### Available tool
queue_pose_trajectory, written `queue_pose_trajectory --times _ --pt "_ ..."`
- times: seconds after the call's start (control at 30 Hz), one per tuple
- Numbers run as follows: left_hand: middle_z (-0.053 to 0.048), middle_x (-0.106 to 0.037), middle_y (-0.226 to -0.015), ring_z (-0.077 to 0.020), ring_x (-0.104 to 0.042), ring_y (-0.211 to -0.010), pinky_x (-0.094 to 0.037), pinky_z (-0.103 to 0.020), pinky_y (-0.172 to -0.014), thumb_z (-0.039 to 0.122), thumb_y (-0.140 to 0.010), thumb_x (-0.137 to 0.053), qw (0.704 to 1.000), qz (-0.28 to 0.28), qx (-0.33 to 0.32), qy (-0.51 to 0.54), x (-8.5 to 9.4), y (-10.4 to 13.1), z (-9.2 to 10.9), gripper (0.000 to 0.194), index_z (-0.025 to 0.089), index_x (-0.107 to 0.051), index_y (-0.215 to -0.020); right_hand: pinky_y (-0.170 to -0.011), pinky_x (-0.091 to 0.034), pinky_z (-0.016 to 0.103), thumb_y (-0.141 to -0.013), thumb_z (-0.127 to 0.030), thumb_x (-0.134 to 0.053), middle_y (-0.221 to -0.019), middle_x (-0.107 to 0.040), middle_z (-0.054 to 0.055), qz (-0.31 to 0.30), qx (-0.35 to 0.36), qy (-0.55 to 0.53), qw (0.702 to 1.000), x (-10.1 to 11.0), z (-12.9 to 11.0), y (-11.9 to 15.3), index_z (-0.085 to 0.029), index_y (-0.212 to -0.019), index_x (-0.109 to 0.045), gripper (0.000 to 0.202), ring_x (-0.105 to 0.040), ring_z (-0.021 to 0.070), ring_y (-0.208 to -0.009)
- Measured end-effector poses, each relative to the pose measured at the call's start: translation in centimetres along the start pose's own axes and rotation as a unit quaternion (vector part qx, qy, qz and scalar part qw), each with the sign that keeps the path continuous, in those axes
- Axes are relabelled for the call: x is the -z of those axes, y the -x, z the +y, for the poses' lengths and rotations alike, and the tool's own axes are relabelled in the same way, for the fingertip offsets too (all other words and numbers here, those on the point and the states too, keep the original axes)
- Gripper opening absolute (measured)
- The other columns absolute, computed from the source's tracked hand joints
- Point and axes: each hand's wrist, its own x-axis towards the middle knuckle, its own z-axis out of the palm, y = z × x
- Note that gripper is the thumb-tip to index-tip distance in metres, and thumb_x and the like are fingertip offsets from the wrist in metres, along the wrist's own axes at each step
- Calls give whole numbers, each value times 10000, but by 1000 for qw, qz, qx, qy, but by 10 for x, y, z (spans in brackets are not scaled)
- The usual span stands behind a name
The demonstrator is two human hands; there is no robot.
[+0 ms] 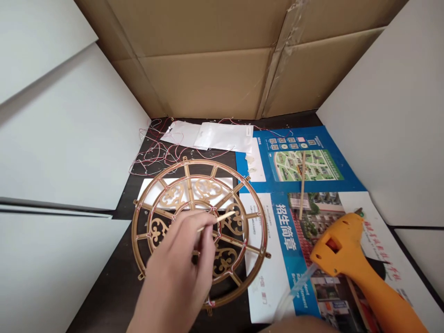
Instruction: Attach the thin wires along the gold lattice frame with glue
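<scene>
My left hand reaches over a round, gold-coloured openwork frame and pinches a thin wooden stick between thumb and forefinger. The stick's tip points right, above the scroll ornament. Red and white wires run along the frame's rings and spokes. The hand covers the frame's centre. At the bottom edge, a blurred bit of skin, seemingly my right hand, shows near the clear glue stick; its fingers are hidden.
An orange glue gun lies on a blue and white brochure at the right, near another wooden stick. Behind the frame are loose wires and white packets. Cardboard and white panels enclose the dark table.
</scene>
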Motion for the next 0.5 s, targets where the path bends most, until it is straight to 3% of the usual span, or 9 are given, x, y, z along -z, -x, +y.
queue_pose_trajectory --times 0.1,0.27,0.4,0.5 --pt "18 -721 -1016 -122 -716 -929 -521 -209 -820 59 -961 -525 995 -16 -57 -80 -7 -1 -2 259 268 -575 -1105 -693 -216 386 -597 -284 -573 -574 -329 1 34 58 1 998 -3 0 -2 -252 -569 -337 240 -311 194 -601" --pt "20 -705 -1001 -116 -701 -901 -507 -208 -835 52 -975 -512 995 -20 -56 -80 -14 -4 2 247 260 -565 -1096 -685 -232 363 -690 -273 -561 -602 -350 -10 45 96 12 994 -3 -5 -7 -253 -618 -350 224 -327 190 -633" --pt "37 -684 -935 -99 -686 -851 -505 -183 -823 54 -973 -509 996 -36 -56 -57 -15 -6 3 227 256 -564 -1060 -654 -279 301 -870 -428 -598 -657 -331 -53 31 125 16 992 2 -9 -12 -237 -668 -339 379 -325 143 -626" --pt "44 -686 -926 -85 -683 -830 -499 -166 -803 57 -969 -519 997 -24 -50 -51 -14 -6 2 221 255 -574 -1051 -624 -308 275 -932 -517 -597 -666 -350 -62 26 138 19 990 5 -9 -14 -226 -679 -361 452 -339 123 -608"
